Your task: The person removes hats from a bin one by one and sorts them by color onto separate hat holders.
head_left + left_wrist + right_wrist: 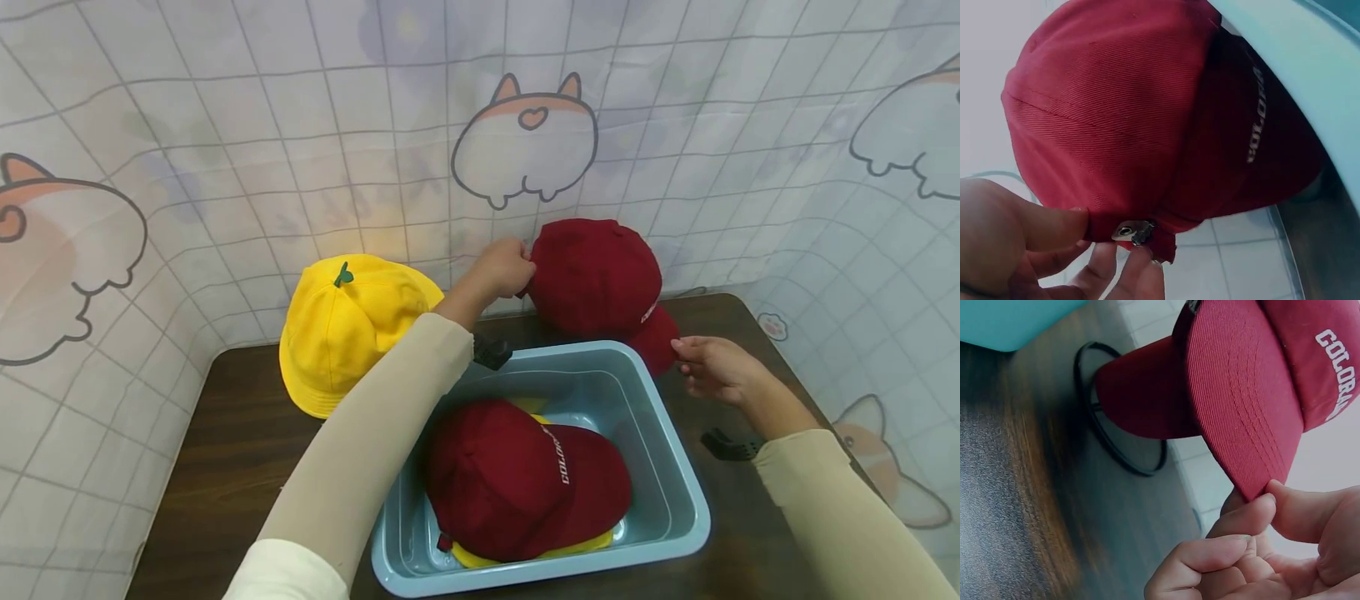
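Note:
Both hands hold a dark red baseball cap (596, 279) over the table behind the tub. My left hand (504, 268) pinches its back edge, beside a metal strap buckle (1134, 232). The thumb and fingers of my right hand (716, 367) pinch the edge of its brim (1241, 406), below white lettering. Beneath that brim, in the right wrist view, another dark red piece (1147, 394) shows, partly hidden. In the light blue tub (678, 467) lies another red cap (510, 483) with white letters, on top of something yellow (581, 546).
A yellow bucket hat (352, 321) with a green sprout stands on the dark wooden table (217, 458), left of the tub. A black cable loop (1119, 453) lies by the table's back edge. A patterned white curtain (390, 167) hangs close behind the table.

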A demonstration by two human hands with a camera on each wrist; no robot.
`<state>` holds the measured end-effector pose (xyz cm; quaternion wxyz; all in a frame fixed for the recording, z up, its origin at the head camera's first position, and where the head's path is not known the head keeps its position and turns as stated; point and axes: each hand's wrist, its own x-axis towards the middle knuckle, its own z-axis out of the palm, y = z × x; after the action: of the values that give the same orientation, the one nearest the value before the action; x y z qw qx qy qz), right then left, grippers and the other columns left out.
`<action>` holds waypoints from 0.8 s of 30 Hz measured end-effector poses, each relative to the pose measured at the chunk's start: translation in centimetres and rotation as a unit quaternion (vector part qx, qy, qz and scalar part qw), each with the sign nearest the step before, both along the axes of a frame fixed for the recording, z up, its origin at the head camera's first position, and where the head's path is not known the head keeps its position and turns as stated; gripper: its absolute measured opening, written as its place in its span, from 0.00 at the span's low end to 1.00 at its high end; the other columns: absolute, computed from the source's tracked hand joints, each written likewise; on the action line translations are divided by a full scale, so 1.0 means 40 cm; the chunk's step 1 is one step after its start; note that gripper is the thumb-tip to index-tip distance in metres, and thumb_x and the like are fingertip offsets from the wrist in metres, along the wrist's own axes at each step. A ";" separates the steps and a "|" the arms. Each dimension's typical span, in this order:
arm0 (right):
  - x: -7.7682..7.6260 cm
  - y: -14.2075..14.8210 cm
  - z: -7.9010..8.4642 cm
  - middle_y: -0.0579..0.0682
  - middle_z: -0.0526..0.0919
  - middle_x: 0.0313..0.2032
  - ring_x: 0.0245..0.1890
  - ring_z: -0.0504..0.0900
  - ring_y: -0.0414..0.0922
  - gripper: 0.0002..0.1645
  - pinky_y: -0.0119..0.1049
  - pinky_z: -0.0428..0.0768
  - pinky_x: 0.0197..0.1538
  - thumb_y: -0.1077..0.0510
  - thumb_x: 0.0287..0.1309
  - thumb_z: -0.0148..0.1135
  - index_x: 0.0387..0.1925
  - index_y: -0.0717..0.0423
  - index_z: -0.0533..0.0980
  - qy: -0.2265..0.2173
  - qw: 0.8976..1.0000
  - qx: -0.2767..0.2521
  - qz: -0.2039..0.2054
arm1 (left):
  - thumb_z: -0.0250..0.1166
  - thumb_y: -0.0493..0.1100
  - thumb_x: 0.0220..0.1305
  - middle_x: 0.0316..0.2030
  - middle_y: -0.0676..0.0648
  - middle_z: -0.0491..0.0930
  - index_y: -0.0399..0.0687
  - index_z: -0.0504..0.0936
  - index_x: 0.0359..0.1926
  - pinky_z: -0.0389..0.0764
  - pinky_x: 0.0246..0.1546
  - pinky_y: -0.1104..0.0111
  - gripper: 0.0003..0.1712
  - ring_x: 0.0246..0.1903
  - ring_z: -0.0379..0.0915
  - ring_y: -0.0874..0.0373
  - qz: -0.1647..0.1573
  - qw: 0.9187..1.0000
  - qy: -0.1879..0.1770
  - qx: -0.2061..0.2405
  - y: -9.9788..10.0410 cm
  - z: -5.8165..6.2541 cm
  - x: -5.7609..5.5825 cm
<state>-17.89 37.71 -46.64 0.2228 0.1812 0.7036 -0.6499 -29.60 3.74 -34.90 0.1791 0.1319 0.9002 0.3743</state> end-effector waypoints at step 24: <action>-0.011 -0.020 -0.051 0.42 0.74 0.35 0.31 0.70 0.38 0.14 0.31 0.77 0.36 0.42 0.74 0.54 0.51 0.43 0.74 0.003 1.000 -0.021 -0.012 | 0.54 0.38 0.74 0.34 0.44 0.82 0.41 0.82 0.40 0.77 0.25 0.70 0.10 0.28 0.76 0.54 -0.007 0.993 0.020 -0.113 0.040 -0.004 -0.007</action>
<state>-18.33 36.89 -48.70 0.2162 0.1830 0.6882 -0.6679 -29.87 5.36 -35.08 0.1775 0.1242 0.9393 0.2659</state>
